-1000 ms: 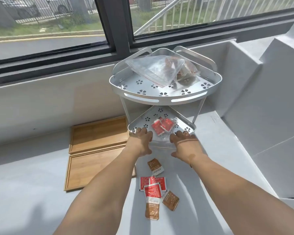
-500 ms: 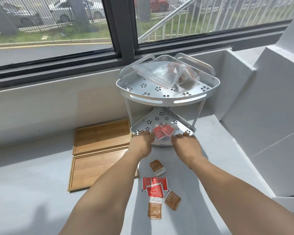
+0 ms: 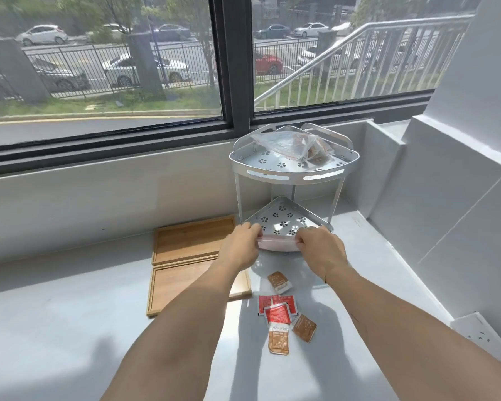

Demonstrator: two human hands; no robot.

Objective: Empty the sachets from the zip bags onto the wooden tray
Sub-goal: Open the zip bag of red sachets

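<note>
Both hands pinch the top edge of a clear zip bag [image 3: 276,243] in front of the rack's lower shelf; my left hand [image 3: 242,246] holds its left corner, my right hand [image 3: 320,248] its right corner. The bag's contents are hidden behind its pink edge and my hands. Another zip bag with sachets [image 3: 292,146] lies on the rack's upper shelf. Several red and brown sachets [image 3: 281,316] lie loose on the grey counter below my hands. Two wooden trays sit to the left: a near tray [image 3: 182,285] partly under my left forearm, a far tray [image 3: 193,238] behind it.
The white two-tier corner rack [image 3: 294,175] stands against the window wall. A white wall and stepped ledge [image 3: 446,198] close in the right side. A white wall socket [image 3: 480,334] sits at the lower right. The window [image 3: 226,68] runs along the back.
My hands have drawn the zip bag off the lower shelf toward me and lifted its top edge between them; the red sachets seen on the shelf before are out of sight. The camera tilted up.
</note>
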